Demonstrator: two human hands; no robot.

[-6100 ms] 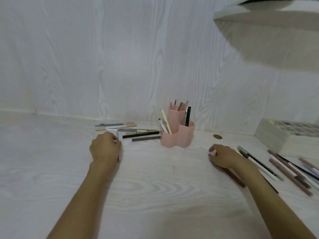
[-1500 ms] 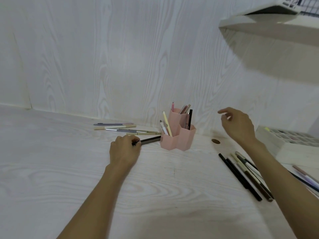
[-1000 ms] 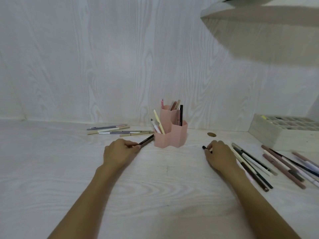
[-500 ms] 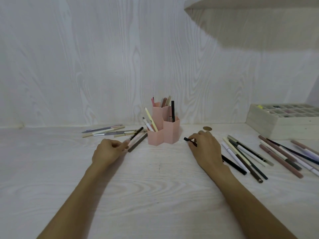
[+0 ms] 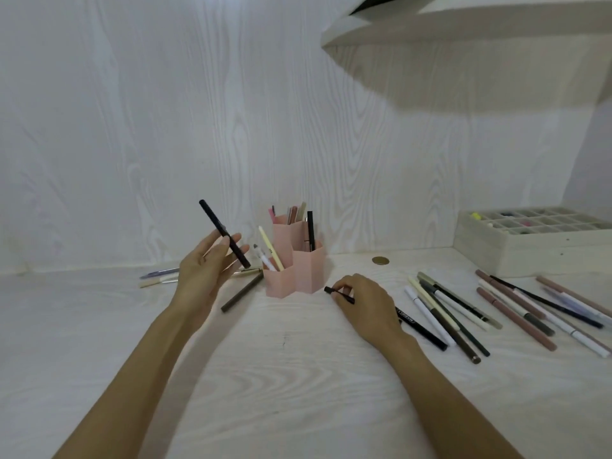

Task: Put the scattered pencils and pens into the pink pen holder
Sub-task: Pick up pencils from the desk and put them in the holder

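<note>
The pink pen holder (image 5: 308, 274), made of hexagonal cells, stands on the desk near the wall with several pens in it. My left hand (image 5: 207, 266) is raised just left of it and pinches a black pen (image 5: 222, 231) tilted up and to the left. My right hand (image 5: 362, 301) rests on the desk to the right of the holder, fingers closed on another black pen (image 5: 418, 327) that lies flat. A dark grey pencil (image 5: 241, 293) lies under my left hand. Several more pens (image 5: 447, 309) are scattered at the right.
A few pens (image 5: 159, 276) lie by the wall at the left. A white compartment box (image 5: 530, 246) sits at the back right, with more pencils (image 5: 516, 308) in front of it. A small brown disc (image 5: 380, 260) lies near the wall. A shelf (image 5: 463, 24) hangs overhead.
My left hand has lifted the black pen off the desk and tilted it upright beside the holder. My right hand stays low, gripping the end of a black pen on the desk.
</note>
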